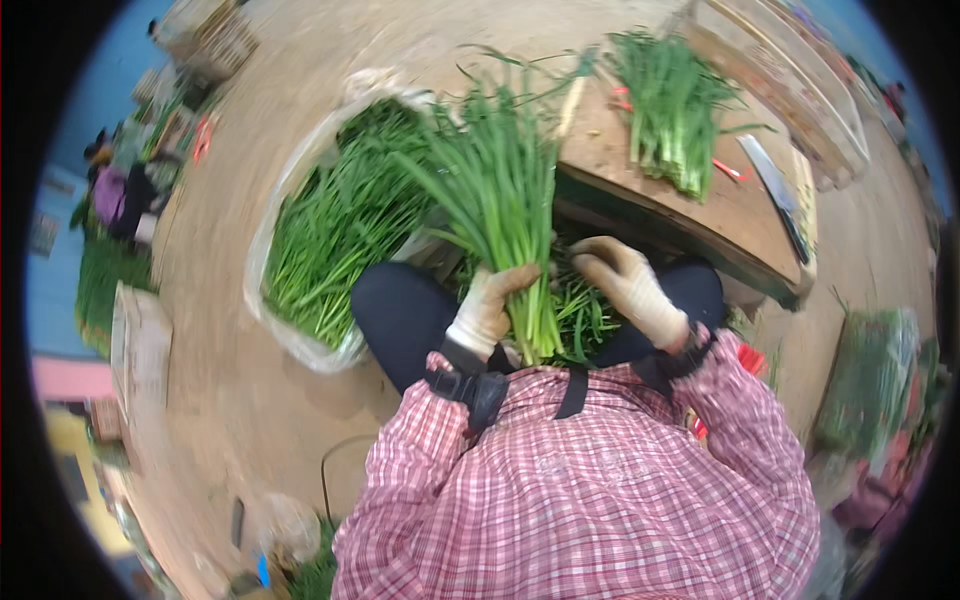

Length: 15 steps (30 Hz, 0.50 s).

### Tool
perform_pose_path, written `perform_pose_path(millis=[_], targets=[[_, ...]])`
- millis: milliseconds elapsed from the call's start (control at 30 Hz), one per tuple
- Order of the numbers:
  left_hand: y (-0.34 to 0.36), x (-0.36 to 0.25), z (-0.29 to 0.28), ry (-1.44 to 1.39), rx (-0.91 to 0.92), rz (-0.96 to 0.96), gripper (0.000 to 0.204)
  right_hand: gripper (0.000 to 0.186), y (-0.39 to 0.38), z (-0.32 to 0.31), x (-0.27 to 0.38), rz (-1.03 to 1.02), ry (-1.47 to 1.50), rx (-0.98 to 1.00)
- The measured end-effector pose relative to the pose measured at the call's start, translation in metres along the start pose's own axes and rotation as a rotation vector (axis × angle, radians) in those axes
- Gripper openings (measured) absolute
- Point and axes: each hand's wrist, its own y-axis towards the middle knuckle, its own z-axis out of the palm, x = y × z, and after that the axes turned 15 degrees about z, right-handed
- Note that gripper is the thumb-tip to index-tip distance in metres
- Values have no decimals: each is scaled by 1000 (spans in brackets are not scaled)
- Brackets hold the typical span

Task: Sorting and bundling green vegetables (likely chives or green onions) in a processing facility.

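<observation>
My left hand (pixel 489 308), in a white glove with bare fingers showing, is wrapped round a bunch of garlic chives (pixel 505 190). Its leaves point away from me and its pale stalk ends hang toward my lap. Just right of the bunch, apart from it, is my right hand (pixel 628 285), also gloved. The fingers there are curled in toward the thumb; anything between the tips is too small to make out. Loose green leaves (pixel 583 318) lie below, between my knees.
A large plastic-lined container (pixel 262 270) heaped with chives stands at my left knee. On the wooden table (pixel 590 140) at the right are a bundle of chives (pixel 675 110), a large knife (pixel 775 195) and red ties (pixel 730 170). A wrapped green bundle (pixel 868 375) sits farther right.
</observation>
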Motion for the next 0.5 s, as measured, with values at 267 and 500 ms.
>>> perform_pose_path(millis=[267, 500], targets=[[39, -41, 55, 701, 307, 165, 58, 59, 42, -28, 73, -327, 361, 218], [152, -95, 144, 1223, 550, 456, 61, 38, 75, -129, 168, -1324, -768, -567]])
